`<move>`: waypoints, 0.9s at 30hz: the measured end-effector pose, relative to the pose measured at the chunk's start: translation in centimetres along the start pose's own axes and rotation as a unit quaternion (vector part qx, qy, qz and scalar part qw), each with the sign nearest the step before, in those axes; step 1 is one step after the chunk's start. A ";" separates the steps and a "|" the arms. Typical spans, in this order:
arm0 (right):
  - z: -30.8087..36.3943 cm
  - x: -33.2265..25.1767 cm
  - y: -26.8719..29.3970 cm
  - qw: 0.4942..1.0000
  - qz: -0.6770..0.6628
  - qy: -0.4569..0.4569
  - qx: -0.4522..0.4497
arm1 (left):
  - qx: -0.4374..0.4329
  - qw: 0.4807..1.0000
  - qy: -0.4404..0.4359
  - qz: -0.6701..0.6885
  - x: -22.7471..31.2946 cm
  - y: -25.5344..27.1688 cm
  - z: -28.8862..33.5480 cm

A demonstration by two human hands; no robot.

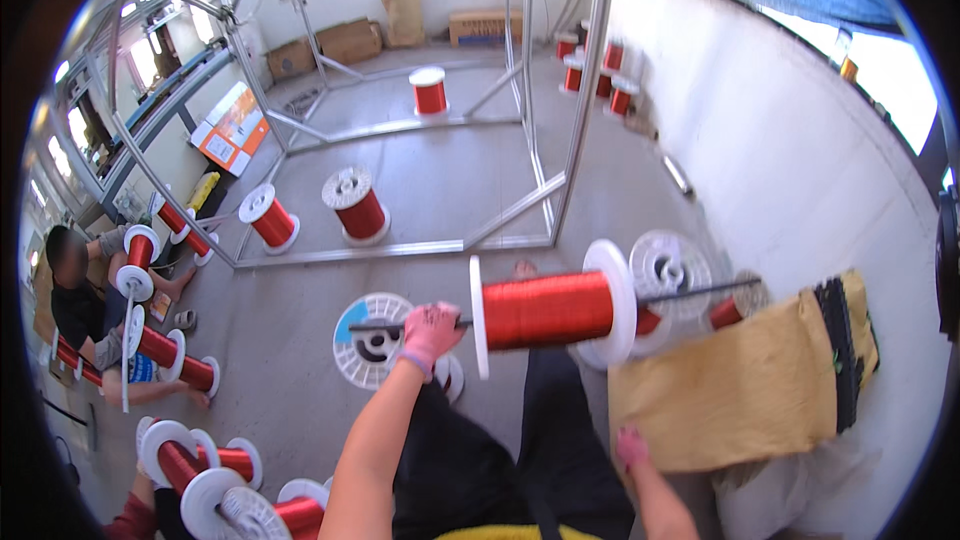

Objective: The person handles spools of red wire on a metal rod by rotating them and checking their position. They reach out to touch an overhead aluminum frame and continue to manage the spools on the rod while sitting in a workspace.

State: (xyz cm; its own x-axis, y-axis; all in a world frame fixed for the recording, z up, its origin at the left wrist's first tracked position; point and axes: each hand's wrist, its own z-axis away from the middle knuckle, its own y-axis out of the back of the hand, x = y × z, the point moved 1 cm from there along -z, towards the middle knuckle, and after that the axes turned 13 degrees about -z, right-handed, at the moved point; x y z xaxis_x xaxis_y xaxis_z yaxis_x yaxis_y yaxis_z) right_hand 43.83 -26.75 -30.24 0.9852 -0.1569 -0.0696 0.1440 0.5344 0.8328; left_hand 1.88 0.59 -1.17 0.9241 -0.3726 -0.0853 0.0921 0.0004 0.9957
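Observation:
My left hand, in a pink glove, is closed around a dark rod. The rod runs through the middle of a large spool of red wire with white flanges, which lies on its side above my legs. To the right, the rod's far end sticks out past the flange. My right hand, also pink-gloved, hangs low at the left edge of a tan sack; its fingers are too small and unclear to read. Below the left end of the rod stands a spool with a white and blue flange.
Ahead is a metal frame with upright spools inside it. More spools stand by the right wall. At left a person sits among spools; another person's sleeve shows lower left. White-flanged spools stand behind the sack.

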 end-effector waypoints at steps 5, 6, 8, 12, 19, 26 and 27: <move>3.7 -5.3 12.8 0.928 -0.301 -0.088 0.201 | 0.006 1.000 0.025 -0.002 -2.2 -0.5 1.9; 3.3 -5.0 14.5 0.908 -0.302 -0.058 0.283 | 0.004 1.000 0.026 -0.005 -1.7 -0.1 1.6; 3.1 -5.3 19.0 0.885 -0.295 -0.029 0.360 | -0.007 0.999 0.035 -0.016 -1.1 0.3 1.5; 3.9 -9.7 32.4 0.701 -0.585 0.088 0.399 | 0.008 0.999 0.036 -0.028 -1.5 0.1 1.7; 1.6 -16.2 43.8 0.734 -0.538 0.151 0.386 | -0.015 0.999 0.033 -0.033 -1.2 0.6 1.5; -2.4 -18.3 45.8 0.895 -0.356 0.018 0.267 | -0.005 0.999 0.028 -0.027 -0.7 0.6 1.1; -1.8 -18.7 45.6 0.909 -0.357 0.008 0.217 | -0.011 0.999 0.034 -0.030 -0.9 0.5 1.4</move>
State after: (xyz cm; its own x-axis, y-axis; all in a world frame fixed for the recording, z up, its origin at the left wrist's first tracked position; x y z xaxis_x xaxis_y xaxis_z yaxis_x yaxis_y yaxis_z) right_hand 32.10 2.05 8.02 0.6577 -0.3205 -0.6817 0.6993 -0.0768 0.7107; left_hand 0.60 -0.41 -0.52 0.9397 -0.3087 -0.1474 0.1555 0.0014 0.9878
